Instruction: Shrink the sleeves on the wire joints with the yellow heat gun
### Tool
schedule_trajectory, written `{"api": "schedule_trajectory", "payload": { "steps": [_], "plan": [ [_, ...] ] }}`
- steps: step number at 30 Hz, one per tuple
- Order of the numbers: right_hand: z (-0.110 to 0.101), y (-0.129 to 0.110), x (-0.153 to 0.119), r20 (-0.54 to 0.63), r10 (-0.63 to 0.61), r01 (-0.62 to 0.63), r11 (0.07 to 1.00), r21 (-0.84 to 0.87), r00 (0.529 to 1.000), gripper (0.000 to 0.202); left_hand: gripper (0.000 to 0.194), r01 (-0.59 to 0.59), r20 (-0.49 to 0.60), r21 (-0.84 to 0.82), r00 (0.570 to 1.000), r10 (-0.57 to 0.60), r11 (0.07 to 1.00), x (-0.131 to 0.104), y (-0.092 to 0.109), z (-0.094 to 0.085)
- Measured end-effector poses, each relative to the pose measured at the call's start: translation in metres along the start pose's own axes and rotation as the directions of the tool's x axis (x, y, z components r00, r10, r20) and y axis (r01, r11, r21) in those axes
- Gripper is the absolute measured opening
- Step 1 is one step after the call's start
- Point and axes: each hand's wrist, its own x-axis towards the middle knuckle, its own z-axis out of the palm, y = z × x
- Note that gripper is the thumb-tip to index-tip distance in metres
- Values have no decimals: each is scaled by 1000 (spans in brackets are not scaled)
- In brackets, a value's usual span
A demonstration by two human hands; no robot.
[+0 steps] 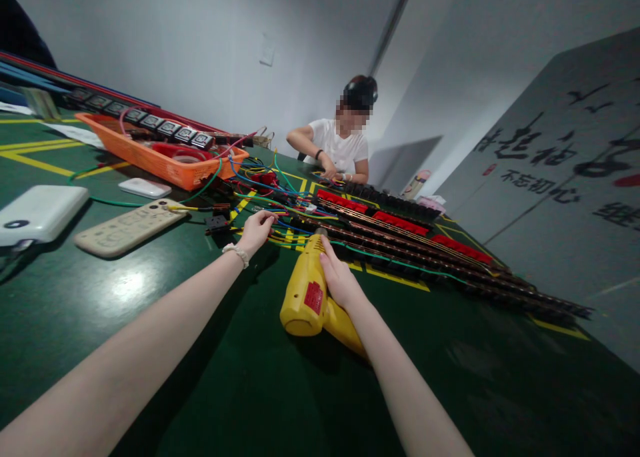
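Observation:
A yellow heat gun [303, 297] with a red label and a short metal nozzle is in my right hand [341, 277]. My fingers close round its side, and the nozzle points away from me toward the wires. My left hand [257, 232], with a light band at the wrist, is closed in a pinch at the bundle of coloured wires [300, 210]. Its fingertips partly hide the wire between them. Just beyond the nozzle lie long dark strips [400, 249] with copper-coloured edges, and a green wire runs along them. A small black connector block [217, 225] sits left of my left hand.
An orange basket [150, 158] holds a row of square black parts and red pieces. A beige remote control [131, 229], a white power bank [43, 212] and a small white case [145, 188] lie at left. Across the green table [240, 390] a person [345, 137] works with both hands.

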Motion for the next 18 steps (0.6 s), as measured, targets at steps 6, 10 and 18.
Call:
{"api": "schedule_trajectory", "payload": {
  "steps": [6, 10, 18],
  "plan": [
    [-1, -6, -2, -13, 35, -36, 999, -36, 999, 54, 19, 8, 16, 33, 1000, -8, 999, 1, -4, -1],
    [-1, -6, 0, -5, 42, -43, 997, -70, 999, 53, 18, 9, 20, 40, 1000, -10, 999, 0, -3, -1],
    [5, -12, 10, 71, 20, -15, 997, -80, 997, 54, 20, -14, 16, 57, 1000, 13, 998, 1, -3, 0]
  ]
}}
